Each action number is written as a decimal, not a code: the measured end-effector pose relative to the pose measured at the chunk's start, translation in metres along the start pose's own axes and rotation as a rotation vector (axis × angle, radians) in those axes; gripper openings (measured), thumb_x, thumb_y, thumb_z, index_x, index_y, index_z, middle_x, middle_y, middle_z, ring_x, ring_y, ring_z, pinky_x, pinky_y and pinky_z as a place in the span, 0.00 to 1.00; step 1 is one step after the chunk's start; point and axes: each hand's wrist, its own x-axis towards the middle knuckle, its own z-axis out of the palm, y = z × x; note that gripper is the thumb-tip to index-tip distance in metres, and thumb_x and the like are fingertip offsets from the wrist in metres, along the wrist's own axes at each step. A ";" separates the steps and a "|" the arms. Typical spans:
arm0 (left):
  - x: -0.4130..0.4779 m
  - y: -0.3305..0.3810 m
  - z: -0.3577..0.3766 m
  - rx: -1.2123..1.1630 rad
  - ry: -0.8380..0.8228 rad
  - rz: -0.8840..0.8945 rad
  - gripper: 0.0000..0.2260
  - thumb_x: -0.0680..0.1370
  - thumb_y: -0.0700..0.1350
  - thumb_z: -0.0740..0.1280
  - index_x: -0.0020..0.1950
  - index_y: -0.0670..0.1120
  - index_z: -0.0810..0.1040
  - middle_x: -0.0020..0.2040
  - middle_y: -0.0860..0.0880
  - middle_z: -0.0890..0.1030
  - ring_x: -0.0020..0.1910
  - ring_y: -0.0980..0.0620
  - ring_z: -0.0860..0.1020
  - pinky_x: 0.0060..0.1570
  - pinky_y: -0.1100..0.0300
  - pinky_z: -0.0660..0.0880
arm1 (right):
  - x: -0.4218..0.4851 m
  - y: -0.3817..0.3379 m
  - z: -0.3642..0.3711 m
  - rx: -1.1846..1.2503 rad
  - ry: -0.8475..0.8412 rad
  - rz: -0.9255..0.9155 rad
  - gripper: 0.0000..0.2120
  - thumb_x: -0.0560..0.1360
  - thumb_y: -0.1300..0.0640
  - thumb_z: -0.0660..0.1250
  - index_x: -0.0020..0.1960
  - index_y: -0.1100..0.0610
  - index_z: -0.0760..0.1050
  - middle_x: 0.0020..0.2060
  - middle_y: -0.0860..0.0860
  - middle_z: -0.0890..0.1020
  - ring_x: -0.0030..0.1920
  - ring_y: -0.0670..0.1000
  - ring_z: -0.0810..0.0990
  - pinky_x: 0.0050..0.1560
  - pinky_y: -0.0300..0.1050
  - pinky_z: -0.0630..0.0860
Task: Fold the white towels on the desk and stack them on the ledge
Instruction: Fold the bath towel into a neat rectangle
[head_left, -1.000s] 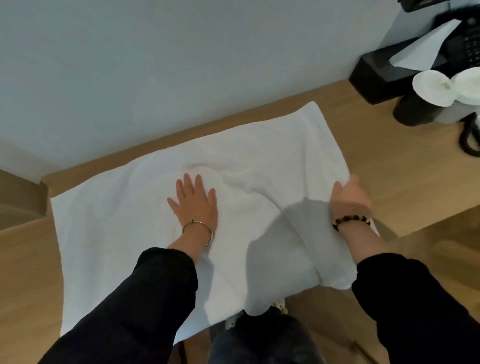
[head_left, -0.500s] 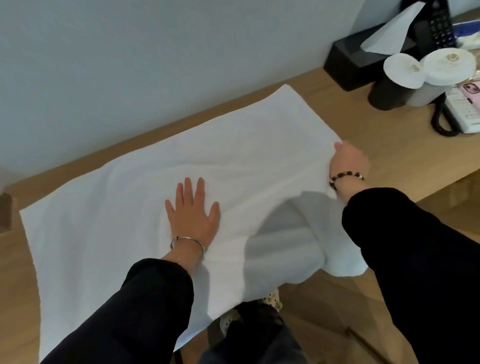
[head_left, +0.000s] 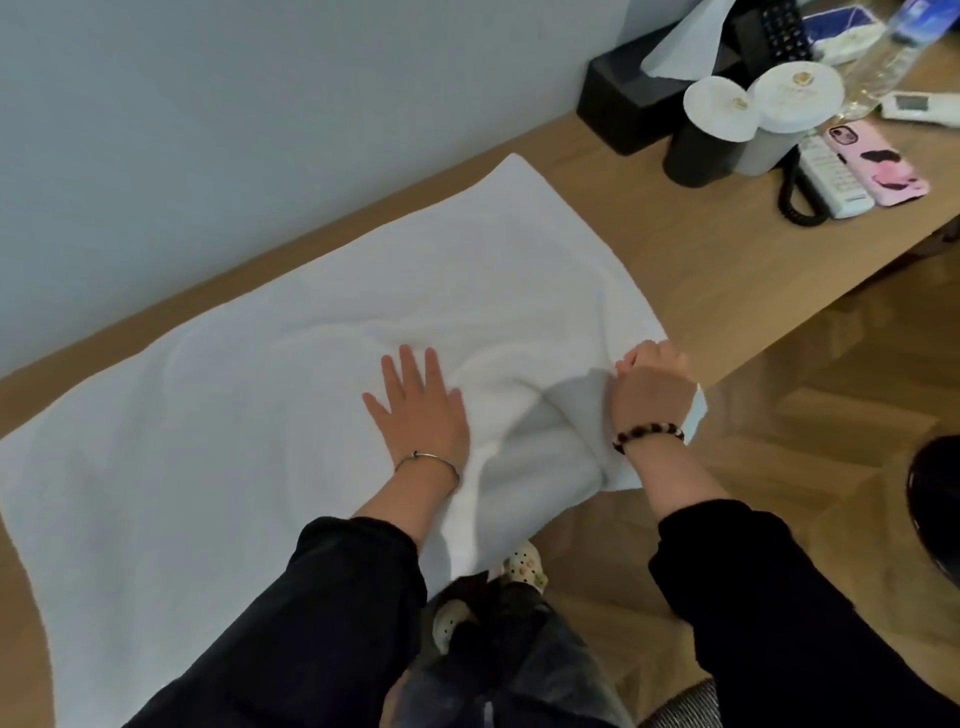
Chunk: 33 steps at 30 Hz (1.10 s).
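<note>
Right hand (head_left: 652, 389) has drawn the towel (head_left: 249, 415) edge inward, fingers pinching it (cloth bunching beneath). Left hand (head_left: 415, 410) stays flat, fingers spread, pinning; first fold appears under way.

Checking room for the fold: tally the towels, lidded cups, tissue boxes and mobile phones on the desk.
White cloth towel, spread flat: 1
Round cups with white paper lids: 2 (one dark, one grey)
Black rectangular tissue box: 1
Pink-cased mobile phone: 1
Total: 5
</note>
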 end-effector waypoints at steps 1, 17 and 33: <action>-0.004 0.007 0.004 0.017 0.004 0.092 0.25 0.81 0.53 0.43 0.77 0.52 0.39 0.78 0.48 0.39 0.76 0.47 0.39 0.72 0.42 0.42 | 0.005 -0.001 0.000 0.007 -0.017 -0.005 0.11 0.79 0.59 0.58 0.53 0.64 0.75 0.53 0.59 0.77 0.55 0.58 0.73 0.50 0.51 0.69; -0.003 0.006 0.009 0.110 0.010 0.411 0.33 0.72 0.64 0.37 0.77 0.56 0.42 0.78 0.51 0.41 0.76 0.49 0.39 0.72 0.44 0.40 | 0.046 0.037 -0.028 0.323 -0.139 0.251 0.11 0.80 0.58 0.57 0.52 0.64 0.74 0.52 0.60 0.76 0.54 0.60 0.74 0.46 0.48 0.69; -0.004 0.005 0.007 0.071 0.031 0.421 0.29 0.77 0.59 0.48 0.78 0.55 0.50 0.78 0.52 0.46 0.77 0.51 0.42 0.73 0.46 0.42 | 0.041 0.115 -0.068 0.465 -0.455 0.176 0.07 0.73 0.52 0.70 0.42 0.56 0.77 0.39 0.50 0.77 0.45 0.53 0.76 0.37 0.43 0.68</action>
